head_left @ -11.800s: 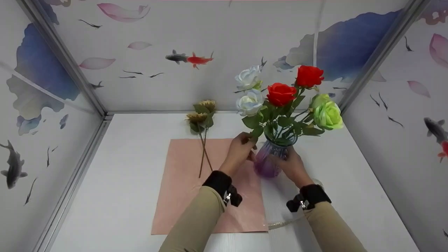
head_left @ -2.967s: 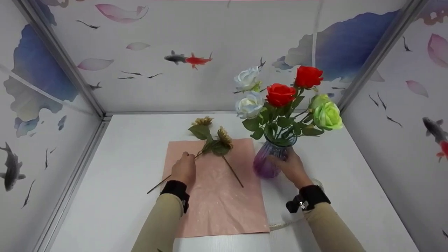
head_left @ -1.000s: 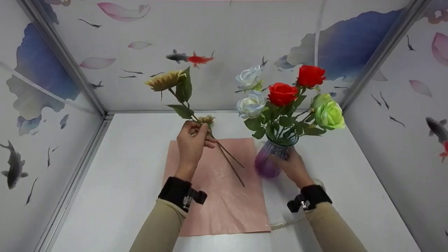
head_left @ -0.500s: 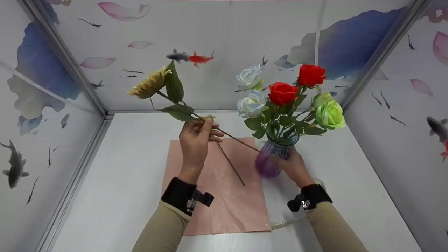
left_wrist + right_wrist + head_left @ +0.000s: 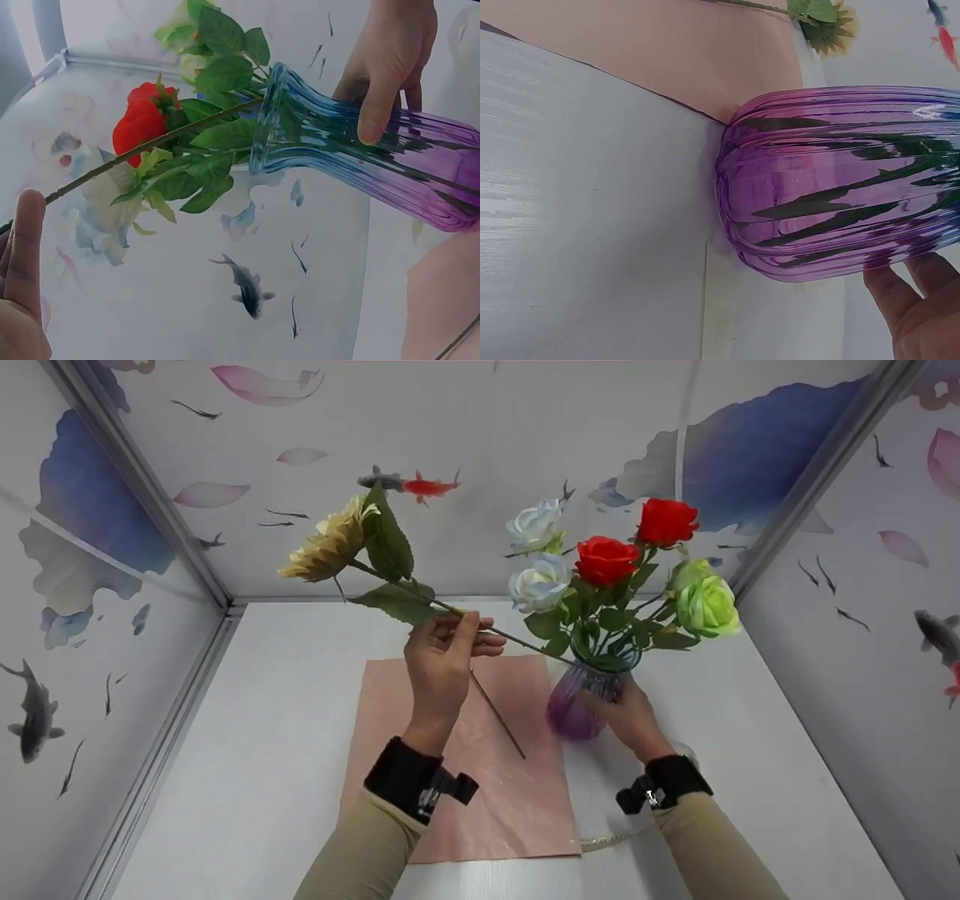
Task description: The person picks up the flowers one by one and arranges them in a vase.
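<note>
My left hand pinches the stem of a yellow sunflower, whose head tilts up to the left. The stem's lower end reaches the rim of a blue-to-purple glass vase; in the left wrist view the stem overlaps the vase mouth. My right hand grips the vase on its right side, thumb across the front. Red roses, pale blue-white roses and green roses stand in the vase. A second sunflower lies on the pink sheet, mostly hidden behind my left hand in the head view.
Pink wrapping paper lies flat on the white table, left of the vase. A pale tape-like strip runs from its lower right corner toward my right forearm. Printed panels wall in the back and sides.
My left hand has lifted one sunflower off the paper and swung its stem end rightward, up to the vase mouth. The right hand keeps its hold on the vase.
</note>
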A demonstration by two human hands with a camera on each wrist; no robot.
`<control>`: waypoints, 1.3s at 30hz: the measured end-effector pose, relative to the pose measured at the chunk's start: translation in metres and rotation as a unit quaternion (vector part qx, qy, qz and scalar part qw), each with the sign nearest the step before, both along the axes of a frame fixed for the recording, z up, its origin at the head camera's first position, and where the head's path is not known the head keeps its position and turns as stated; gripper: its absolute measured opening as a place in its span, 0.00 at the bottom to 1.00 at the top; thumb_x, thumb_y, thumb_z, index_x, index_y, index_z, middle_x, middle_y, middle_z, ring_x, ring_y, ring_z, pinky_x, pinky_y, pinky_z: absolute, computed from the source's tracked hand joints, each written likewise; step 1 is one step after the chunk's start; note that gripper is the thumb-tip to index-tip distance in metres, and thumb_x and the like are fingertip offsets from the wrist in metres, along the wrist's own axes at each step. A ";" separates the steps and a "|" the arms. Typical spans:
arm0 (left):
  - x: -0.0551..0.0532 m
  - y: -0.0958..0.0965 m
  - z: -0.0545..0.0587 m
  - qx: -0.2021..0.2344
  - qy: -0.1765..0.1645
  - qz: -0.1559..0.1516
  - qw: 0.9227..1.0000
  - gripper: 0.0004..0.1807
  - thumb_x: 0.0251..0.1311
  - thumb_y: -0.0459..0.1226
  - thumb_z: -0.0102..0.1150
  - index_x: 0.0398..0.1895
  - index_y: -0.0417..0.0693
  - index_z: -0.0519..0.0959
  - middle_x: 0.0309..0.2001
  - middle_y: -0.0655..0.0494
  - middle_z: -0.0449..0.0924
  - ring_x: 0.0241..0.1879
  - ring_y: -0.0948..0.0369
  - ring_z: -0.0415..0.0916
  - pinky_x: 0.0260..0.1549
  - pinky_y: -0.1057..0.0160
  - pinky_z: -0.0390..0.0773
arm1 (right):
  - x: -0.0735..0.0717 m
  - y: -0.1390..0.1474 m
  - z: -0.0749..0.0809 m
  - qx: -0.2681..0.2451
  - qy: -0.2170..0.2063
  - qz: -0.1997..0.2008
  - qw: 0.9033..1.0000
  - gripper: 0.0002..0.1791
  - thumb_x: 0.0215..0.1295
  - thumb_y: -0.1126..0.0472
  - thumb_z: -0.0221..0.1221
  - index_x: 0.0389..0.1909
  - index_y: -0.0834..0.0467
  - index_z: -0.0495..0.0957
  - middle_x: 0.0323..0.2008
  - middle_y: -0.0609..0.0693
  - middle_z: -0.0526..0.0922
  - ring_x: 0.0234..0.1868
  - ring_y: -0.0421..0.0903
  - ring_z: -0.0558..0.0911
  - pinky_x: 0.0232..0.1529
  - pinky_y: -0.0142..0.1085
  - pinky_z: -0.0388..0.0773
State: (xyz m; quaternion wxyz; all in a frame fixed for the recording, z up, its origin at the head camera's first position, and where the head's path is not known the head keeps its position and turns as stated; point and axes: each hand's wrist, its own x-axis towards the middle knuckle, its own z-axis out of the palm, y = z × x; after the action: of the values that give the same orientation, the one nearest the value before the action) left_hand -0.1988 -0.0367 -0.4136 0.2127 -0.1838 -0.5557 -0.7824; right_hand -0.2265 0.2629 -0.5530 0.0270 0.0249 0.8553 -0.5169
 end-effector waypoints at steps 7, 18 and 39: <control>0.001 0.016 0.004 -0.020 -0.004 0.001 1.000 0.12 0.74 0.34 0.58 0.46 0.28 0.80 0.39 0.39 0.87 0.33 0.48 0.88 0.37 0.51 0.87 | 0.001 0.000 0.000 0.000 0.000 0.003 1.000 0.56 0.60 0.35 0.69 0.80 0.56 0.51 0.77 0.66 0.59 0.77 0.64 0.59 0.73 0.57 0.61; -0.006 0.047 0.001 -0.107 0.032 0.050 0.993 0.12 0.74 0.36 0.58 0.46 0.33 0.80 0.35 0.39 0.87 0.29 0.56 0.88 0.32 0.60 0.87 | 0.000 0.000 0.000 0.008 0.012 -0.002 1.000 0.54 0.60 0.36 0.69 0.77 0.58 0.55 0.74 0.67 0.63 0.76 0.63 0.62 0.72 0.56 0.62; -0.010 0.081 -0.016 -0.292 0.109 0.118 0.943 0.09 0.75 0.39 0.57 0.44 0.42 0.81 0.23 0.53 0.82 0.21 0.65 0.79 0.26 0.69 0.76 | 0.000 0.001 -0.002 -0.005 -0.001 0.001 1.000 0.56 0.61 0.36 0.69 0.79 0.59 0.51 0.76 0.65 0.62 0.76 0.61 0.62 0.72 0.55 0.63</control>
State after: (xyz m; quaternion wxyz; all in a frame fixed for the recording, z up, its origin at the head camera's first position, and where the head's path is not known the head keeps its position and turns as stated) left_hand -0.2084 0.0441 -0.4294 0.2994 -0.2550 -0.7508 -0.5307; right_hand -0.2265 0.2640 -0.5547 0.0286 0.0249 0.8528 -0.5209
